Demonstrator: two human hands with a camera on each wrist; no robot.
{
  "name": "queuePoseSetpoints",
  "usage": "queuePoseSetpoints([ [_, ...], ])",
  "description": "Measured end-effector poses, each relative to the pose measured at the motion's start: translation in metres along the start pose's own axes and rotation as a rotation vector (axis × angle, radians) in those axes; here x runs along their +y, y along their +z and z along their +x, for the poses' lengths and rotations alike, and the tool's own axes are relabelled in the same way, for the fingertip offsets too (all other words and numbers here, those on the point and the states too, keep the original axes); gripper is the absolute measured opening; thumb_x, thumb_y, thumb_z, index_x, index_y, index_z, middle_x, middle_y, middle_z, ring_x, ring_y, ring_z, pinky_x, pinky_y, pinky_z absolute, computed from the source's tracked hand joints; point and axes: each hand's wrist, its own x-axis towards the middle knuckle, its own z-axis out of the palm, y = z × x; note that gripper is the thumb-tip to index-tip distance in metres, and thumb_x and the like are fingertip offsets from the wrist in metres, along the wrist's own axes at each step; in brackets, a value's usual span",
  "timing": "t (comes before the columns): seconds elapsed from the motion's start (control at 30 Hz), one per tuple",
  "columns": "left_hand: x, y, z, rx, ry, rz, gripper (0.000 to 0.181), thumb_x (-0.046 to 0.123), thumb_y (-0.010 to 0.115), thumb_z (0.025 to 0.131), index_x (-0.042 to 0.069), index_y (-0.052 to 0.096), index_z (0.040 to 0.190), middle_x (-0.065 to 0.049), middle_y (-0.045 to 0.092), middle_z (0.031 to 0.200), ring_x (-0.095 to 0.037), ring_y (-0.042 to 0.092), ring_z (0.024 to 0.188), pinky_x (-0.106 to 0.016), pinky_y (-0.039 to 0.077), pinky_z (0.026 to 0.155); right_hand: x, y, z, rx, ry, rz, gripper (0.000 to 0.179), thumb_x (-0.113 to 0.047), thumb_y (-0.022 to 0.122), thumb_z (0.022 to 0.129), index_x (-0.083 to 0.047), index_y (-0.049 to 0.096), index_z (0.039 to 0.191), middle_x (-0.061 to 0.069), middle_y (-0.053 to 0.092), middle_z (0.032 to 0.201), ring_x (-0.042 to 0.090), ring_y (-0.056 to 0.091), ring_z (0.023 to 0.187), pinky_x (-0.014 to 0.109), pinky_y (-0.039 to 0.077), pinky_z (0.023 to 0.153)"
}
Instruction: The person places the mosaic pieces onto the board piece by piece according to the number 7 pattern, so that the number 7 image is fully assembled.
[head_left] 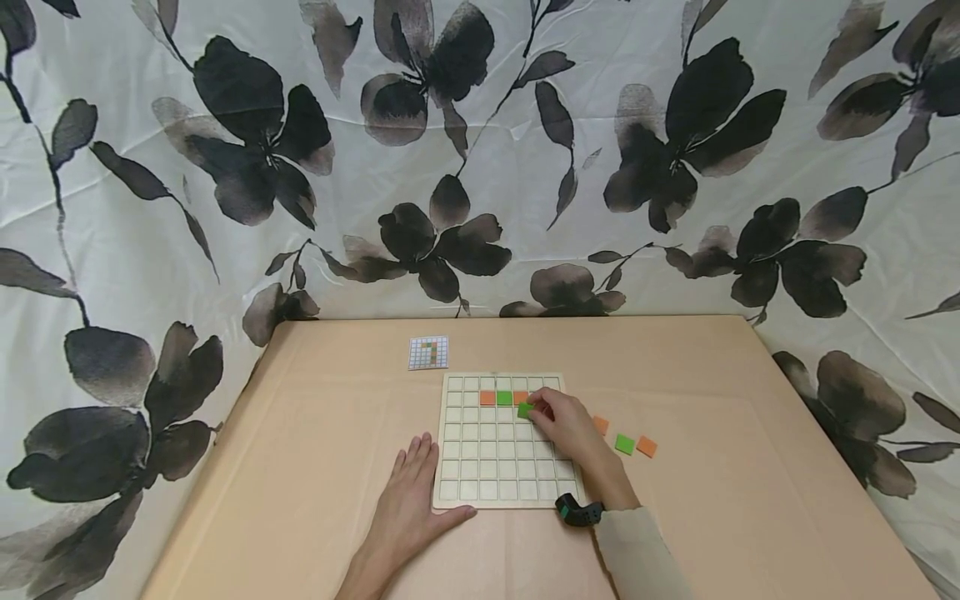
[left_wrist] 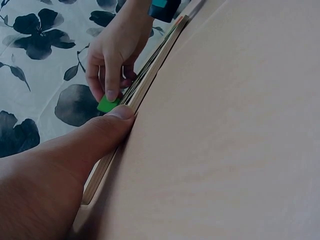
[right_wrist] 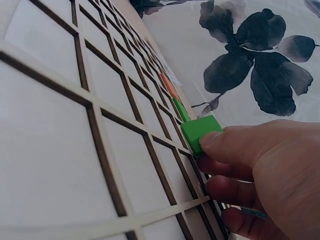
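Note:
A white grid board (head_left: 487,467) with raised wooden lines lies on the table. My right hand (head_left: 558,422) pinches a green square tile (right_wrist: 201,132) between thumb and fingers, tilted close over the board's upper part. In the row above sit an orange tile (head_left: 487,398), a green tile (head_left: 504,398) and another orange tile (head_left: 520,397), partly covered by the fingers. My left hand (head_left: 411,500) lies flat along the board's left side, fingers straight. Its thumb (left_wrist: 107,125) rests on the board's near edge.
A small printed card (head_left: 428,352) with a coloured grid pattern lies beyond the board. Right of my right forearm are a loose green tile (head_left: 625,444), an orange tile (head_left: 647,447) and another orange tile (head_left: 601,425). A floral cloth (head_left: 525,167) hangs behind the wooden table (head_left: 300,467).

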Motion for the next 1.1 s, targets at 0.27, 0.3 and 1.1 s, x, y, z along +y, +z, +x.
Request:
queuePoseSetpoints([
  [0.27,0.001,0.003,0.002,-0.006,-0.013,0.009,0.114,0.079,0.068,0.072,-0.005,0.045,0.147,-0.022,0.039,0.158,-0.036,0.034,0.150,-0.048,0.026,0.127,0.005,0.003,0.004,0.008,-0.018,-0.022,0.014,-0.016,0.071,0.094,-0.014,0.070,0.108,-0.006,0.065,0.086,0.007,0.054,0.074,0.021,0.050,0.066],
  [0.3,0.001,0.004,0.003,-0.005,-0.014,0.011,0.114,0.079,0.067,0.072,-0.005,0.045,0.146,-0.022,0.039,0.158,-0.036,0.034,0.150,-0.049,0.026,0.127,0.005,0.003,0.005,0.007,-0.019,-0.026,0.014,-0.016,0.070,0.094,-0.014,0.070,0.108,-0.006,0.065,0.087,0.007,0.054,0.074,0.021,0.050,0.066],
  [1.1,0.005,0.011,0.005,0.015,-0.026,0.010,0.113,0.078,0.068,0.072,-0.005,0.046,0.146,-0.022,0.040,0.157,-0.036,0.034,0.150,-0.048,0.027,0.127,0.013,0.005,0.009,0.022,-0.089,-0.102,0.021,-0.016,0.073,0.092,-0.009,0.078,0.111,-0.003,0.063,0.087,0.007,0.048,0.070,0.018,0.042,0.058],
])
